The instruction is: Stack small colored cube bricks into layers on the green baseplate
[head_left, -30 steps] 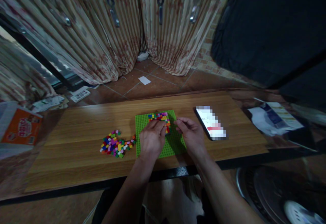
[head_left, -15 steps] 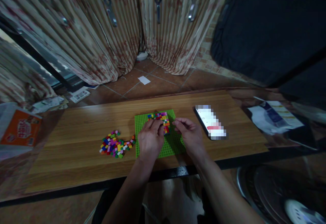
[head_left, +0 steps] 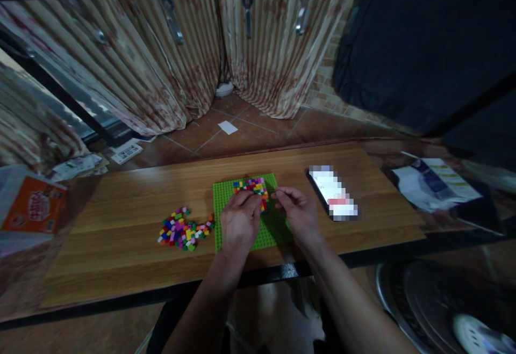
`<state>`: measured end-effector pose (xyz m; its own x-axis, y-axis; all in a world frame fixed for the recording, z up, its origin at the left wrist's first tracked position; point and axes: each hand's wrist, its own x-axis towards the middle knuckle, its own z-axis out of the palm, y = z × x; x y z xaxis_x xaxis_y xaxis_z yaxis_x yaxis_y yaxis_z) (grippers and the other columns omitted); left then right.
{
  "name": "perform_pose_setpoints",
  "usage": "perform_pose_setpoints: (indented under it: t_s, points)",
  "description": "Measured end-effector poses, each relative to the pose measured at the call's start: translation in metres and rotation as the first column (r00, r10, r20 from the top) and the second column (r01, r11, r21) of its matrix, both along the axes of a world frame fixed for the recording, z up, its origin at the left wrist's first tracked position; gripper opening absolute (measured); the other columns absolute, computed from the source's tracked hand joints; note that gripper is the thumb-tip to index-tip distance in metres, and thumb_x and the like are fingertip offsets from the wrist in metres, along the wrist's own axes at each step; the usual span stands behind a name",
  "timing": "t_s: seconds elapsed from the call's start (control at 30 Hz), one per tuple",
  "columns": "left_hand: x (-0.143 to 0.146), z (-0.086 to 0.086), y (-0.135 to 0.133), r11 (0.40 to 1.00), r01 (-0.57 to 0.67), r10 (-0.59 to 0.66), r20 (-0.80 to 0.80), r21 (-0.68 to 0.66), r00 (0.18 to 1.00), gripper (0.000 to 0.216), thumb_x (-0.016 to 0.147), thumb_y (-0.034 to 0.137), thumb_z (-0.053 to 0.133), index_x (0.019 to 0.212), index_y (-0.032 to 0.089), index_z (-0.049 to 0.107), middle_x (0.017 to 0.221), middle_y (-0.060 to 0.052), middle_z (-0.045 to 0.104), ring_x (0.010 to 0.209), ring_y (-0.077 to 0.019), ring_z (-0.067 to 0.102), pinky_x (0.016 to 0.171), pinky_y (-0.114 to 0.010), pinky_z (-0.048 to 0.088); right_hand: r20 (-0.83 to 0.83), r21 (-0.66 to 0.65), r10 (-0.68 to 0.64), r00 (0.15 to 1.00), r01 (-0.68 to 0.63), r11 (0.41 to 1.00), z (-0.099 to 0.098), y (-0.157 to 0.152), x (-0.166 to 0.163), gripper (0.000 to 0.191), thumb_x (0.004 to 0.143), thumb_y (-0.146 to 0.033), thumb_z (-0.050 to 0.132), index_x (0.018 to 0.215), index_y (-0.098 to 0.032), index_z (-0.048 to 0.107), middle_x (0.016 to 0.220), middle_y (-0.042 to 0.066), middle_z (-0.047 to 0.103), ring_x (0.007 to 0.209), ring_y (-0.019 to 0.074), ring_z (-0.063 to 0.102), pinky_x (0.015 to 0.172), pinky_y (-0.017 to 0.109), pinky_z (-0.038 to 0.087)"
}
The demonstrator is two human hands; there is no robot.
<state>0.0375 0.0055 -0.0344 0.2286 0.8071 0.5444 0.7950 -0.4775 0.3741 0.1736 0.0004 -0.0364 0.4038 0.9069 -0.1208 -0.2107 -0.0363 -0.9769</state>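
A green plate [head_left: 224, 195] lies flat in the middle of the desk [head_left: 121, 257]. At its far end is a patch of tiny bricks [head_left: 250, 185] in red, yellow, blue and green. The left hand [head_left: 239, 224] rests on the plate, its fingers bent onto the patch; I cannot tell if it pinches one. The right hand [head_left: 301, 215] has its fingertips pressed together just beside the patch. A pile [head_left: 181, 229] of loose bricks lies to the left.

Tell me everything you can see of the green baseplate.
The green baseplate is a flat, roughly square sheet, plastic by its look, lying on the wooden table near its front edge. A patch of small multicoloured bricks sits on its far part; the visible rest is bare. The left hand lies over its middle, the right hand over its right edge, fingertips by the bricks.
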Motion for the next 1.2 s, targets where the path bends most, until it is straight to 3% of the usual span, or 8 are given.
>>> perform_pose_setpoints:
  t_s: [0.3, 0.6, 0.77, 0.9, 1.2]
  points:
    - [0.0, 0.0, 0.002, 0.999, 0.033, -0.033, -0.081, -0.005, 0.996, 0.017, 0.091, 0.015, 0.056, 0.089, 0.021, 0.072, 0.089, -0.004, 0.07, 0.083, -0.018, 0.06, 0.076, -0.03, 0.049, 0.017, -0.013, 0.008, 1.0, -0.008, 1.0, -0.01, 0.002, -0.008, 0.027, 0.068, -0.043, 0.074, 0.076, -0.018, 0.072, 0.072, 0.004, 0.072, 0.065, 0.0163, 0.062, 0.062, 0.029, 0.051]
    - [0.002, 0.002, 0.0, 0.999, 0.013, -0.015, -0.065, -0.031, 0.998, 0.017, 0.09, 0.015, 0.056, 0.088, 0.02, 0.072, 0.09, -0.004, 0.071, 0.084, -0.0188, 0.061, 0.076, -0.031, 0.05, 0.04, -0.022, 0.03, 0.999, -0.029, 0.999, -0.013, 0.001, -0.006, 0.028, 0.07, -0.045, 0.073, 0.077, -0.018, 0.072, 0.071, 0.003, 0.072, 0.067, 0.0177, 0.064, 0.062, 0.029, 0.051]
    - [-0.003, 0.001, -0.002, 0.998, 0.043, -0.041, 0.052, -0.038, 0.998, 0.021, 0.09, 0.012, 0.054, 0.098, 0.02, 0.071, 0.095, -0.005, 0.071, 0.088, -0.0183, 0.064, 0.081, -0.031, 0.053, 0.044, -0.046, -0.004, 0.999, 0.006, 0.999, -0.009, 0.005, -0.001, 0.032, 0.07, -0.05, 0.072, 0.076, -0.019, 0.071, 0.067, 0.003, 0.071, 0.059, 0.0166, 0.062, 0.056, 0.029, 0.049]
    - [-0.01, 0.007, -0.001, 0.996, -0.01, 0.028, 0.209, -0.089, 0.978, 0.023, 0.09, 0.014, 0.054, 0.107, 0.021, 0.069, 0.1, -0.005, 0.071, 0.093, -0.0181, 0.066, 0.084, -0.032, 0.054, 0.056, -0.047, -0.009, 0.998, 0.012, 0.999, -0.004, 0.007, 0.003, 0.036, 0.071, -0.053, 0.07, 0.076, -0.018, 0.07, 0.061, 0.001, 0.068, 0.053, 0.0136, 0.057, 0.052, 0.026, 0.046]
    - [-0.007, 0.012, -0.007, 0.974, 0.142, -0.044, 0.47, -0.175, 0.882, 0.026, 0.086, 0.021, 0.064, 0.112, 0.022, 0.066, 0.098, -0.004, 0.07, 0.086, -0.0145, 0.067, 0.076, -0.027, 0.056, 0.028, 0.13, 0.208, 0.978, -0.21, 0.969, 0.014, -0.005, -0.01, 0.024, 0.079, -0.045, 0.07, 0.084, -0.021, 0.07, 0.068, -0.001, 0.069, 0.059, 0.0127, 0.06, 0.058, 0.026, 0.051]
